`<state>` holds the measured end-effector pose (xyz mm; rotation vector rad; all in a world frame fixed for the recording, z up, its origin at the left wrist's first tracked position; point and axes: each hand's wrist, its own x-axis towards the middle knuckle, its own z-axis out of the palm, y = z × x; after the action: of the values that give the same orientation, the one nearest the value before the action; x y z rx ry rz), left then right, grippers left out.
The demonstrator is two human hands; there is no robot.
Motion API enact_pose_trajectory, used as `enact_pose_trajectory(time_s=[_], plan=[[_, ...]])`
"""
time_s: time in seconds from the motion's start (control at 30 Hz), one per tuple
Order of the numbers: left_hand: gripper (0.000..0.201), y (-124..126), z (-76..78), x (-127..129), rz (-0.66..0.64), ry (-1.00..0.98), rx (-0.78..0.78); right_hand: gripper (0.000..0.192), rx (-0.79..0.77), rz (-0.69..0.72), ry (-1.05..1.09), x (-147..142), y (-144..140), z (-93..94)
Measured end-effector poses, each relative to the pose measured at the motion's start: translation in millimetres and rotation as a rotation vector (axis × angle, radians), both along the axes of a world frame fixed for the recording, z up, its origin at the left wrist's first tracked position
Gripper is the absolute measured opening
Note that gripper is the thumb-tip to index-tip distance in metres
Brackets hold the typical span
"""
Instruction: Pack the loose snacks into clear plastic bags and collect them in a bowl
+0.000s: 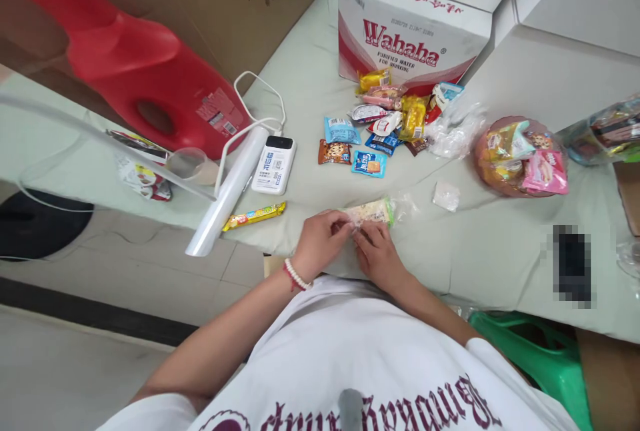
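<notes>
Near the table's front edge, my left hand (326, 239) and my right hand (377, 249) meet, fingertips pinched together on the near end of a clear plastic wrapper. Inside that wrapper lies a pale snack bar (371, 212) with a green end, flat on the cloth just beyond my fingers. My fingertips hide the pinched part. To the left of my hands is a yellow stick-shaped snack packet (255, 215). Farther back lie several small wrapped snacks, among them a blue packet (369, 163) and a brown cookie packet (335, 152).
A white power bank (274, 164) with a cable lies left, beside a white lamp tube (227, 194) and a big red bottle (155, 84). A Wahaha carton (410, 31) stands behind the snacks. Rightward are a snack bowl (487, 181), a crumpled wrapper (447, 196) and a green stool (530, 364).
</notes>
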<state>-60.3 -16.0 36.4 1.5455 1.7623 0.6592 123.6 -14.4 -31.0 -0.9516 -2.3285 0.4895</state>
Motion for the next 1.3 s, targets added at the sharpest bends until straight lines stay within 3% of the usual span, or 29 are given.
enact_pose_trajectory(time_s=[0.1,0.2,0.3,0.37,0.43,0.53,0.67,0.77,0.87,0.93,1.0,1.07,1.17,1.3], plan=[[0.028,16,-5.0,23,-0.081,0.233,-0.045,0.047,-0.076,0.022,0.012,7,-4,7.1],[0.033,21,-8.9,37,-0.116,0.463,-0.088,0.035,-0.189,0.051,0.089,23,3,28.3],[0.029,19,-9.4,42,-0.147,0.530,-0.079,0.034,-0.144,-0.127,0.125,36,29,54.4],[0.027,17,-9.8,42,-0.136,0.522,-0.067,0.042,-0.091,-0.203,-0.010,40,53,67.2],[0.024,17,-11.0,42,-0.110,0.493,-0.062,0.046,-0.104,-0.143,-0.229,40,75,73.4],[0.021,19,-14.0,39,-0.066,0.425,-0.056,0.031,-0.091,-0.062,-0.418,45,89,70.5],[0.015,20,-18.4,37,-0.022,0.311,-0.053,0.032,-0.030,-0.037,-0.368,76,70,53.9],[0.019,23,-22.0,37,0.049,0.223,-0.090,0.031,-0.199,-0.025,-0.273,103,55,46.1],[0.049,28,-25.4,34,0.112,0.213,-0.036,0.041,-0.374,-0.238,-0.188,109,56,46.9],[0.062,32,-26.7,30,0.127,0.259,-0.004,0.050,-0.351,-0.436,-0.231,102,63,47.2],[0.057,36,-26.9,27,0.115,0.290,-0.016,0.050,-0.270,-0.508,-0.337,92,72,43.8],[0.041,38,-26.2,25,0.078,0.292,-0.026,0.034,-0.200,-0.462,-0.398,84,80,38.1],[0.027,38,-23.8,25,0.030,0.291,-0.033,0.011,-0.143,-0.380,-0.282,78,85,35.0],[0.021,39,-15.7,28,-0.048,0.304,-0.050,0.006,-0.270,-0.235,-0.125,67,79,51.0]])
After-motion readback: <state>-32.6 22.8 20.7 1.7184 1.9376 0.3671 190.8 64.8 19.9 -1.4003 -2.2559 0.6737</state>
